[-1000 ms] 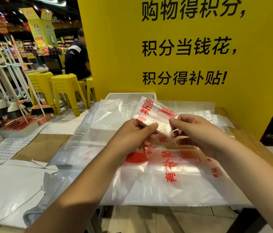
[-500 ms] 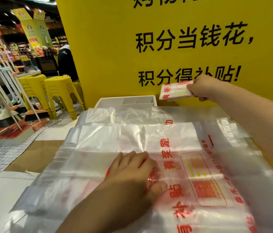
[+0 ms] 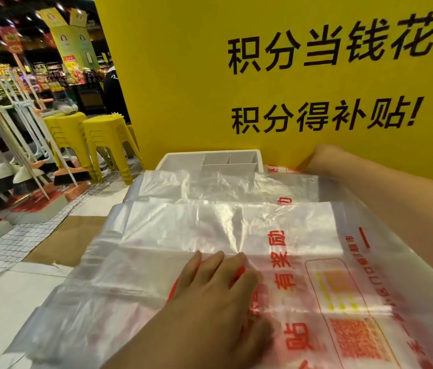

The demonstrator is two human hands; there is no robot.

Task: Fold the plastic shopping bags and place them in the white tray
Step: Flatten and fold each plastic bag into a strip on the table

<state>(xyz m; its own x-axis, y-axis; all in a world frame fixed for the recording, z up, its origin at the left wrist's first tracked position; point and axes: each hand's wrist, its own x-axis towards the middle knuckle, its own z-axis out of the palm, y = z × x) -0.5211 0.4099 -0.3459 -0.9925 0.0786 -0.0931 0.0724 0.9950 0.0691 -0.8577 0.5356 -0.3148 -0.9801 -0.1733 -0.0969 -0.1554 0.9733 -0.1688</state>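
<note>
Clear plastic shopping bags [image 3: 223,230] with red print lie flat in a thick stack on the counter, their long axis running from the person toward the yellow wall [image 3: 183,89]. At the far end of the stack stands the white tray [image 3: 172,162], with dividers inside, just beside the wall. The right hand [image 3: 322,158] is far forward, to the right of the tray and low behind the stack; a small piece of the folded bag [image 3: 276,169] with red print shows just beside it, but whether the fingers grasp it or have let it go, I cannot tell. The tray lies to the left of this hand, so the right hand is nearer to it. The left hand [image 3: 218,286] rests flat with spread fingers on the top bag, grasping nothing. Half a second ago the right hand held the folded bag higher in front of the wall; now it is lower, near the counter.
</note>
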